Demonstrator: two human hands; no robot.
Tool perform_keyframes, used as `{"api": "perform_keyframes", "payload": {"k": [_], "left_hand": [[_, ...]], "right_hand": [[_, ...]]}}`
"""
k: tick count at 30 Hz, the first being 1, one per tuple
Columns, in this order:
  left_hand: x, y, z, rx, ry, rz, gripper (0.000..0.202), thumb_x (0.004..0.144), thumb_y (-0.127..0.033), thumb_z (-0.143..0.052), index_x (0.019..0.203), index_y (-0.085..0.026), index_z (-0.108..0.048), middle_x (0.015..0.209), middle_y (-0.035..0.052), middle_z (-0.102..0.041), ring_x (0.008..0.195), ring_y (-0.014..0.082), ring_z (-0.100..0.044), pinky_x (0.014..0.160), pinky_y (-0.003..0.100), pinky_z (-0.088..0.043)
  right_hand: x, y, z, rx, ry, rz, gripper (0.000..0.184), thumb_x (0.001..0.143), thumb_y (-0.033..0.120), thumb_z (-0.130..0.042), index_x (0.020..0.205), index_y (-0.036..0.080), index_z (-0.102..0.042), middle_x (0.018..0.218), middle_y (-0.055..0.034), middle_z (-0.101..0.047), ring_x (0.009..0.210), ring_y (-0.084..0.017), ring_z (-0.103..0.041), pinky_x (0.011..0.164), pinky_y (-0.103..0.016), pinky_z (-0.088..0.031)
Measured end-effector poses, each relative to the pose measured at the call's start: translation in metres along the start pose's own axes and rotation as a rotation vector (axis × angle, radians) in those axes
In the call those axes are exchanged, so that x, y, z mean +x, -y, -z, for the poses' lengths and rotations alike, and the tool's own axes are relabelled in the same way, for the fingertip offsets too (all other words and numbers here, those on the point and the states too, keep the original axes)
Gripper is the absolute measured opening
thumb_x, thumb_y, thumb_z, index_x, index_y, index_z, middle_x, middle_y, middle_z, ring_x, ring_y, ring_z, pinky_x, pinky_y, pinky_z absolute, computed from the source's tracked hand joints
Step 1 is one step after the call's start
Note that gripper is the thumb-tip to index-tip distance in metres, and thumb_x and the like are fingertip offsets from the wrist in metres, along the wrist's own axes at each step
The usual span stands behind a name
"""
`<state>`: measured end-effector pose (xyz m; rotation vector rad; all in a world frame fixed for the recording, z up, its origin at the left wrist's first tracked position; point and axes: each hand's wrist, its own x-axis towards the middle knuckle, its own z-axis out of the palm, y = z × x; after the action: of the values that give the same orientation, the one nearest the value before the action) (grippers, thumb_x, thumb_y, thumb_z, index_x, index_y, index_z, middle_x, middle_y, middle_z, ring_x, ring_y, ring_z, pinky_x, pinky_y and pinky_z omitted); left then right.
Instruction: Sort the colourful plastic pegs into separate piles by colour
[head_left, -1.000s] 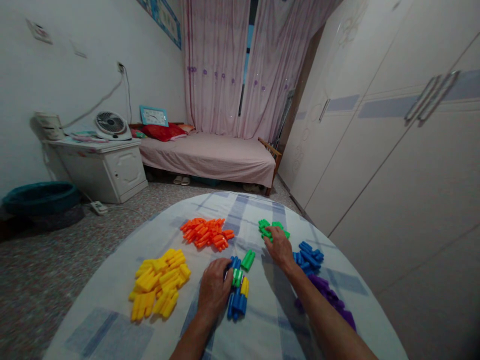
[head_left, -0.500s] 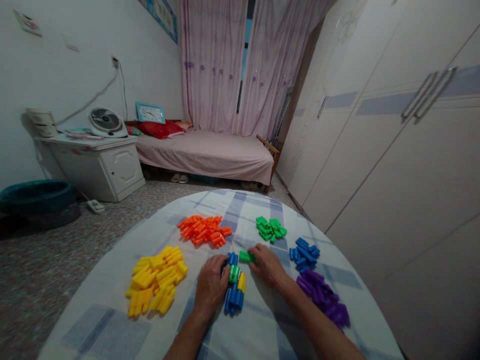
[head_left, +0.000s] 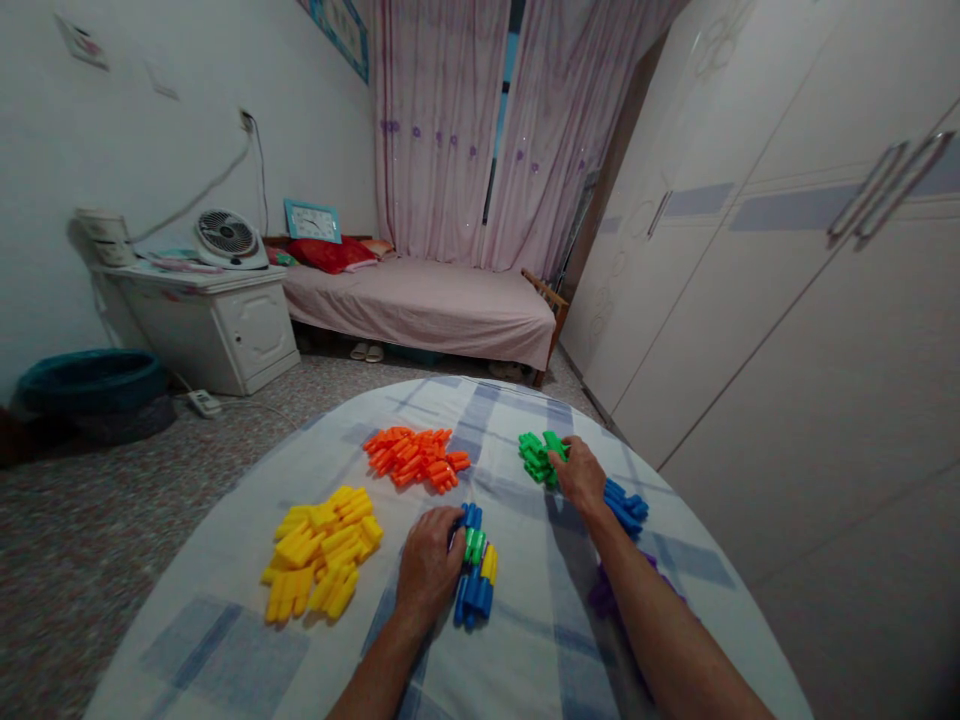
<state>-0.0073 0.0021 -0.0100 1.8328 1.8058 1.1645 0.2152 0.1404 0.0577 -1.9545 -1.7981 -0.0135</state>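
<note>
In the head view, my left hand (head_left: pixel 431 562) is closed on the left side of a small built piece of plastic building blocks (head_left: pixel 474 572), which lies on the table. Blue blocks make up its two ends, with green in the middle and a yellow block on the right side. My right hand (head_left: pixel 583 472) reaches over to the pile of green blocks (head_left: pixel 536 458), its thumb and fingers pinched on a green block (head_left: pixel 555 443) at the pile's right edge. The wrist and forearm partly cover the blue pile (head_left: pixel 628 508) and the purple pile (head_left: pixel 600 595).
Orange blocks (head_left: pixel 415 458) are heaped at the back left, yellow blocks (head_left: pixel 322 550) at the left. A checked cloth (head_left: pixel 225 655) covers the round table. Beyond stand a bed (head_left: pixel 427 300), a white cabinet (head_left: pixel 255 340) with a fan (head_left: pixel 229 235), and a wardrobe (head_left: pixel 810 350).
My right hand has moved from beside the built piece, where it held a green block, forward and right to the green pile. My left hand stays on the built piece. The view has shifted slightly.
</note>
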Motion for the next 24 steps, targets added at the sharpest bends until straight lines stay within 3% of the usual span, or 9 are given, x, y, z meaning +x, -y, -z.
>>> {"api": "perform_keyframes", "payload": {"k": [7, 10, 15, 19, 24], "left_hand": [[-0.001, -0.004, 0.001, 0.002, -0.01, 0.005, 0.028, 0.081, -0.017, -0.044, 0.104, -0.019, -0.061, 0.105, 0.0064, -0.065, 0.102, 0.0209, -0.056, 0.095, 0.04, -0.041], [-0.001, -0.006, 0.002, 0.007, -0.02, 0.008, 0.029, 0.08, -0.015, -0.045, 0.104, -0.019, -0.061, 0.105, 0.0061, -0.065, 0.101, 0.0209, -0.055, 0.094, 0.039, -0.041], [0.0, -0.007, 0.004, -0.002, -0.004, 0.013, 0.029, 0.08, -0.014, -0.044, 0.102, -0.019, -0.062, 0.104, 0.0054, -0.065, 0.101, 0.0204, -0.055, 0.094, 0.038, -0.041], [-0.001, -0.008, 0.006, -0.01, 0.021, -0.005, 0.028, 0.078, -0.012, -0.045, 0.097, -0.021, -0.064, 0.098, 0.0038, -0.067, 0.098, 0.0193, -0.057, 0.092, 0.035, -0.042], [0.0, -0.008, 0.006, -0.02, 0.026, 0.0, 0.027, 0.08, -0.016, -0.045, 0.096, -0.021, -0.066, 0.097, 0.0038, -0.068, 0.097, 0.0184, -0.058, 0.091, 0.034, -0.042]], "right_hand": [[-0.007, -0.005, -0.001, 0.031, 0.016, -0.031, 0.033, 0.083, 0.035, -0.049, 0.11, 0.016, -0.056, 0.109, -0.0104, -0.062, 0.096, -0.022, -0.06, 0.073, -0.029, -0.043], [-0.029, -0.001, 0.001, 0.172, 0.036, 0.084, 0.033, 0.081, 0.03, -0.048, 0.109, 0.015, -0.057, 0.109, -0.0109, -0.062, 0.091, -0.021, -0.061, 0.077, -0.032, -0.045], [-0.085, 0.016, -0.003, 0.56, 0.31, 0.309, 0.027, 0.079, 0.027, -0.048, 0.101, 0.018, -0.061, 0.099, -0.0079, -0.066, 0.084, -0.018, -0.062, 0.072, -0.031, -0.05], [-0.117, 0.031, -0.011, 0.672, 0.357, 0.376, 0.034, 0.077, 0.019, -0.046, 0.109, 0.022, -0.06, 0.109, -0.0064, -0.063, 0.093, -0.018, -0.06, 0.076, -0.032, -0.051], [-0.129, 0.036, -0.025, 0.661, 0.335, 0.325, 0.041, 0.078, 0.014, -0.042, 0.115, 0.02, -0.058, 0.114, -0.0077, -0.062, 0.105, -0.019, -0.057, 0.092, -0.036, -0.046]]}}
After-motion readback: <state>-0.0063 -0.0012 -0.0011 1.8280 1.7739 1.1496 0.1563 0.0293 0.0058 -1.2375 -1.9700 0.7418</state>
